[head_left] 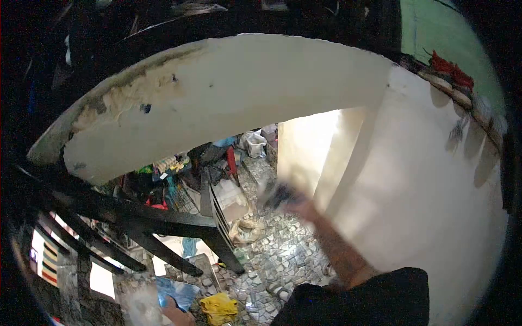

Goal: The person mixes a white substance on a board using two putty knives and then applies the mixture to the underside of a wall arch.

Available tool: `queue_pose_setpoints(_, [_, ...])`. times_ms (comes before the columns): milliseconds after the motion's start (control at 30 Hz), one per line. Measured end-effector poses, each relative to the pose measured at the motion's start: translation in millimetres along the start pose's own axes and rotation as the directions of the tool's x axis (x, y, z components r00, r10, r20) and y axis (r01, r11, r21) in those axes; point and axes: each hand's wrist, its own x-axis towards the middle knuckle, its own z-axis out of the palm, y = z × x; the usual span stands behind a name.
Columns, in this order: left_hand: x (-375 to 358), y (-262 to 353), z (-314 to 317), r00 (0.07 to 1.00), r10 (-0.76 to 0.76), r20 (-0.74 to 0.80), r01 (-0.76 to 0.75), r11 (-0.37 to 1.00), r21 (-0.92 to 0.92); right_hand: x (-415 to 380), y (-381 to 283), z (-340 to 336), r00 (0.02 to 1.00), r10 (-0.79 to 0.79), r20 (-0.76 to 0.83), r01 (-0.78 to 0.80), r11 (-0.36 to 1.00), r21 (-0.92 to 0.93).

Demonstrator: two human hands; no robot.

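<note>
My right arm, in a dark sleeve, reaches up and forward beside the pale wall. My right hand (298,205) is blurred and closed round a dark object (274,195) too smeared to name. Low in the view is my left hand (176,313), partly cut off by the frame's lower edge. It is against a blue cloth-like thing (179,292), with a blurred whitish shape (142,305) to its left. Whether its fingers grip either of these cannot be made out.
A dark railing (163,220) crosses the left side. Below lies a mosaic stone floor (291,247) with a yellow cloth (218,308), a coiled pale thing (246,231) and a white sack (254,144). A pale wall (424,179) rises at right, with cluttered items beyond the railing.
</note>
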Motion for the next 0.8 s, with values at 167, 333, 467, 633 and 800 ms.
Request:
queue_pose_setpoints(167, [-16, -5, 15, 0.960, -0.090, 0.265, 0.087, 0.996, 0.024, 97, -146, -115, 0.717, -0.664, -0.210, 0.036, 0.337, -0.941])
queue_pose_setpoints(333, [-19, -7, 17, 0.951, -0.085, 0.298, 0.079, 0.996, 0.032, 163, -196, -71, 0.640, -0.755, 0.144, 0.339, 0.109, -0.934])
queue_pose_setpoints(467, [-19, -4, 22, 0.942, -0.077, 0.328, 0.060, 0.996, 0.063, 172, -176, -43, 0.607, -0.789, 0.098, 0.310, 0.121, -0.943])
queue_pose_setpoints(633, [-24, -5, 9, 0.903, -0.106, 0.416, 0.042, 0.986, 0.160, 93, -145, -69, 0.439, -0.590, -0.677, 0.423, 0.801, -0.424])
queue_pose_setpoints(800, [-10, -3, 8, 0.829, -0.218, 0.514, 0.203, 0.975, 0.087, 21, -67, -223, 0.446, -0.097, -0.890, 0.402, 0.910, 0.103])
